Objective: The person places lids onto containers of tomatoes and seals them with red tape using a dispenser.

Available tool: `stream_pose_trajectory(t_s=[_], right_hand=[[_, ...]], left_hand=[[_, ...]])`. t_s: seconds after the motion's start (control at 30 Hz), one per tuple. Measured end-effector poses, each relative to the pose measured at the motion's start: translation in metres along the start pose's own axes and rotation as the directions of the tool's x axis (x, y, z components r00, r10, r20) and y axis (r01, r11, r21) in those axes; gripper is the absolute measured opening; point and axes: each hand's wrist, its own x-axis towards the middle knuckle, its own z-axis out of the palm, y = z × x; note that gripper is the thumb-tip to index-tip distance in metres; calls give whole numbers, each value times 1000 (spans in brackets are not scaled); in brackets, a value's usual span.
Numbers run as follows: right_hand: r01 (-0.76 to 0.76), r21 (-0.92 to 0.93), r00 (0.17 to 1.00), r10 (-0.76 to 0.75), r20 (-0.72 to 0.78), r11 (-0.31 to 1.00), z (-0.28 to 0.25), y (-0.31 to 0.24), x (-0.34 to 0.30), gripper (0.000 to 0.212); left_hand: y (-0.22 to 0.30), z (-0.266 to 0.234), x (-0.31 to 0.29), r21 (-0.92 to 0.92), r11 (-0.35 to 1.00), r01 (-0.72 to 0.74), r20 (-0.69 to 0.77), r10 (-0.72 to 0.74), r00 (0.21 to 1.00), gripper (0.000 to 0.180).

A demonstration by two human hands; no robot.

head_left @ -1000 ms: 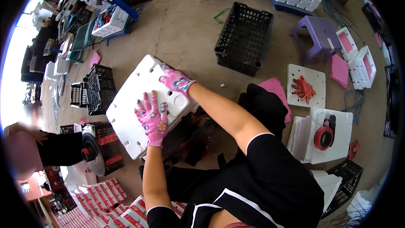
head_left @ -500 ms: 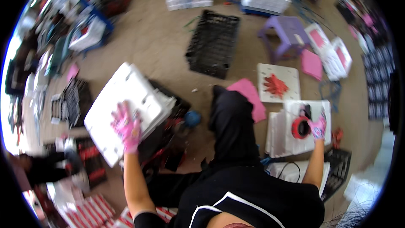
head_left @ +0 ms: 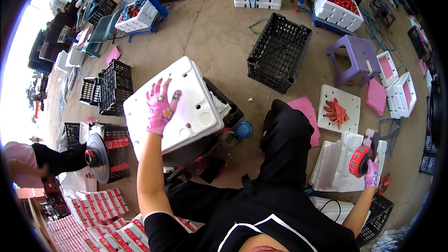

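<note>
My left hand (head_left: pixel 160 107), in a pink flowered glove with bare fingertips, lies with fingers spread on a white foam box lid (head_left: pixel 198 100). That lid sits tilted at my left, over a dark crate (head_left: pixel 233 109) with crumpled white plastic at its side. At my right, my right hand (head_left: pixel 372 173) wears a matching glove and is closed around a tape dispenser (head_left: pixel 360 159) with a wide red printed roll. The dispenser is above a stack of white foam lids (head_left: pixel 333 158); whether it touches them I cannot tell.
Ahead stand a black crate (head_left: pixel 280 53) and a purple stool (head_left: pixel 354 58). Red gloves (head_left: pixel 336 113) rest on a foam lid. A white box of tomatoes (head_left: pixel 337 7) is at the far right. Another person (head_left: pixel 28 161) is at the left, near red-taped boxes (head_left: pixel 98 207).
The view has turned, so the surroundings lie farther right in it. My left hand stays spread on the lid. The tape dispenser now stands more upright in my right hand.
</note>
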Motion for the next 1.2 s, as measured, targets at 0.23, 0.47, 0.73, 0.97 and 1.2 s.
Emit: stream_pose_trajectory(t_s=[0.23, 0.47, 0.73, 0.97, 1.2], right_hand=[[132, 174, 827, -205, 523, 976, 251, -204, -34, 58], [-577, 111, 383, 148, 912, 809, 471, -199, -85, 21], [-672, 190, 166, -105, 981, 716, 546, -159, -118, 42], [-684, 24, 43, 7, 999, 729, 492, -148, -155, 72], [-461, 266, 597, 74, 799, 846, 464, -118, -95, 64]], left_hand=[[-31, 44, 45, 187, 980, 70, 132, -96, 987, 68], [-18, 35, 28, -28, 991, -130, 52, 132, 990, 61], [-2, 23, 10, -97, 971, -217, 27, 221, 975, 58], [12, 2, -15, -177, 921, -348, 130, 372, 919, 57], [17, -1, -24, -2, 904, -427, 217, 418, 882, 57]])
